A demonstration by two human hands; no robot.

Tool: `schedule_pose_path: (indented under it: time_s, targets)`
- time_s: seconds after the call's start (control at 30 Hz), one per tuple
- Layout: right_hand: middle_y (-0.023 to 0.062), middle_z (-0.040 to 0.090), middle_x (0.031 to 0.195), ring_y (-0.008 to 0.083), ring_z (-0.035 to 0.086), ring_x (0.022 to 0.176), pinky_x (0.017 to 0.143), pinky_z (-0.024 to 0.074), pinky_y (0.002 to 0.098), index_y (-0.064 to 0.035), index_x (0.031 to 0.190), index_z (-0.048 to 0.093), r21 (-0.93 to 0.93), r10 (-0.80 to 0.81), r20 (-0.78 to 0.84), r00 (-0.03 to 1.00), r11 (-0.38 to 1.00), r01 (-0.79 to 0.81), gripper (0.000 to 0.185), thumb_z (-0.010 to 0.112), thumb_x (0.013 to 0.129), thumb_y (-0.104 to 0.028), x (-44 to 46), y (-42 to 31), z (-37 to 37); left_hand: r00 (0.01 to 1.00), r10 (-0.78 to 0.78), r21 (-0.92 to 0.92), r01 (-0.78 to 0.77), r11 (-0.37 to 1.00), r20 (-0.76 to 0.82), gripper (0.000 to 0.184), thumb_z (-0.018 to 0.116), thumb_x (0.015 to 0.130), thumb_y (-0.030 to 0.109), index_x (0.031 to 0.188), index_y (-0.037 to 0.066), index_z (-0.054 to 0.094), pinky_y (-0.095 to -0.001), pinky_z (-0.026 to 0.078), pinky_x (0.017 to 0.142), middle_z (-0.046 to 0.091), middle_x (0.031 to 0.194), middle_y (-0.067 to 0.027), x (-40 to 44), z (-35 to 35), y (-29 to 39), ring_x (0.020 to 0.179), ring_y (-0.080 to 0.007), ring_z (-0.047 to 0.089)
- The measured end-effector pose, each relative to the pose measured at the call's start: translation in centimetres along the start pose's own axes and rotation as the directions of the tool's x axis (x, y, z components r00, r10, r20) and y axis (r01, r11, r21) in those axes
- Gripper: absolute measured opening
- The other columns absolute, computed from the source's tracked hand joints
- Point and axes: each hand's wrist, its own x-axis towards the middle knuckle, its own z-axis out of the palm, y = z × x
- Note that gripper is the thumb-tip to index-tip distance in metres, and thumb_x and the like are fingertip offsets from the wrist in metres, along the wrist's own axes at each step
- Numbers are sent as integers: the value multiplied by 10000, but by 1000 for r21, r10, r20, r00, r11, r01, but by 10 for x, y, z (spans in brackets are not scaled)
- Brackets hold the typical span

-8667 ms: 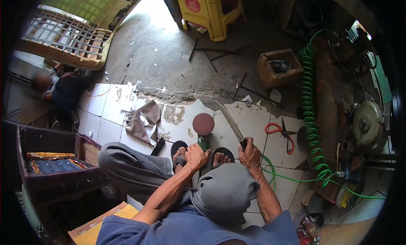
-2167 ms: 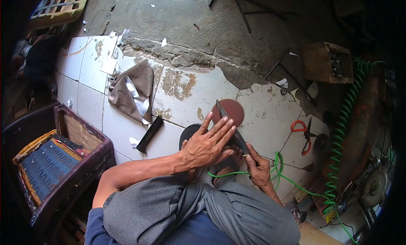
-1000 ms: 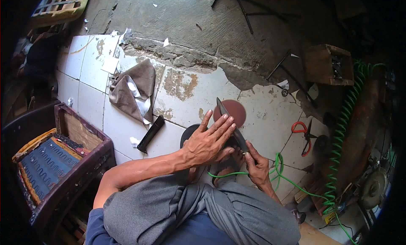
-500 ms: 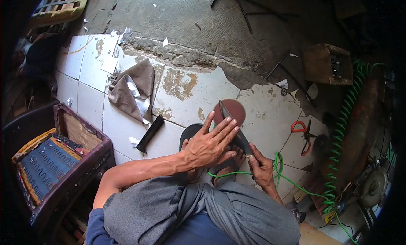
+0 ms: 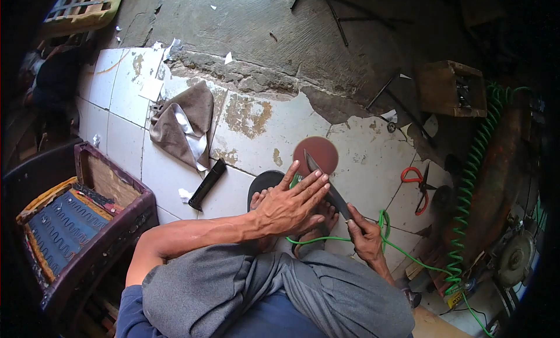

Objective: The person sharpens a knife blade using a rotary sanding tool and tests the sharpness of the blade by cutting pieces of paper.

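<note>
The knife has slipped back toward the person since half a second ago, its tip now further in from the disc's far rim, the right hand drawn back with it. Nearest in, that right hand curls firmly round the handle end; the left hand lies open, fingers straight and together across the blade, thumb apart, gripping nothing. The long axis runs on a diagonal, handle near and right, tip pointing away and leftward. Beyond, the front of the blade lies over the reddish disc; contact underneath I can't tell. Work looks mid-pass: knife in position, not yet set down, edge too small to judge what's finished.
</note>
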Motion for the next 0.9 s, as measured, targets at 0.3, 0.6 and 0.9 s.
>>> schedule_pose_path:
  time_s: [0.3,0.6,0.9]
  targets:
    - [135,753,906,106,655,774,728,528,279,-145,1473,611,10,-64,-55,996,998,64,463,641,1014,-89,15,-8,17,998,-50,-3,50,999,-37,700,626,981,518,1466,18,563,-614,91,1287,530,1552,-146,4,-3,-10,1514,-265,412]
    - [187,770,1003,147,711,846,774,552,301,-142,1483,599,15,-66,-94,993,998,67,468,636,1019,-97,27,-8,35,995,-72,-9,72,997,-76,685,648,972,485,1468,19,563,-608,91,1290,532,1549,-148,6,-6,-22,1520,-270,401]
    - [-48,578,755,42,480,656,600,429,224,-126,1536,537,109,-106,-167,980,986,125,486,612,1057,-90,42,-6,56,992,-22,44,27,999,-122,702,678,952,478,1457,4,565,-611,118,1286,530,1549,-156,19,-17,-42,1513,-286,413]
